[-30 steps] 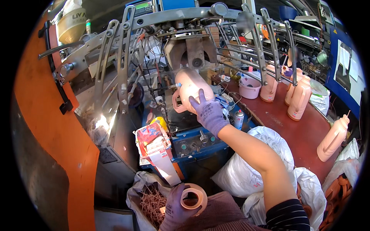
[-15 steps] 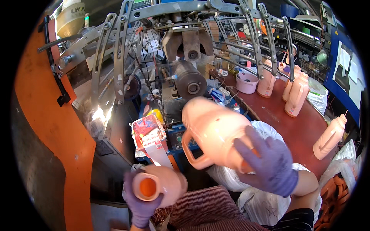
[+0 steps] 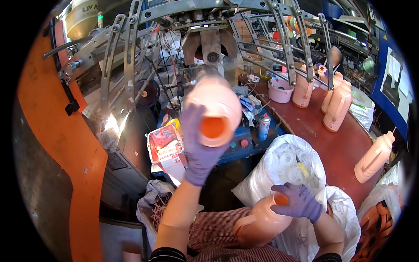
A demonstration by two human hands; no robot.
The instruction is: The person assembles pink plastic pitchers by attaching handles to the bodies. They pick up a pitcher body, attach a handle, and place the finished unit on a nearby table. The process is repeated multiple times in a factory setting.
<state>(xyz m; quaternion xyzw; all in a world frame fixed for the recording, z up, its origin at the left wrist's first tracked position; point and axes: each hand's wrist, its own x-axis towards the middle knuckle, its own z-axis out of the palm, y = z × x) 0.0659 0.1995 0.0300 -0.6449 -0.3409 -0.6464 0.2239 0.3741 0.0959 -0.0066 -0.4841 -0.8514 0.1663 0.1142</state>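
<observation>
My left hand (image 3: 198,153), in a purple glove, grips a peach-pink plastic jug (image 3: 220,98) by its neck, its orange-lined mouth facing me. I hold this jug in front of the machine's metal cylinder, which is mostly hidden behind it; whether they touch I cannot tell. My right hand (image 3: 299,201), gloved the same, is closed on the neck of a second pink jug (image 3: 262,222). This one has a side handle and lies tilted over my checked apron (image 3: 214,231).
Metal linkage arms (image 3: 283,43) hang around the machine head (image 3: 211,48). Several jugs (image 3: 338,107) stand on the red table (image 3: 314,131) at right. A white sack (image 3: 257,179) of clear rings, a spray can (image 3: 264,126), a box (image 3: 166,146) and an orange panel (image 3: 65,144) are nearby.
My left hand has raised its jug forward to the machine cylinder. My right hand has brought the other jug down from in front of the machine to my lap and now holds its neck.
</observation>
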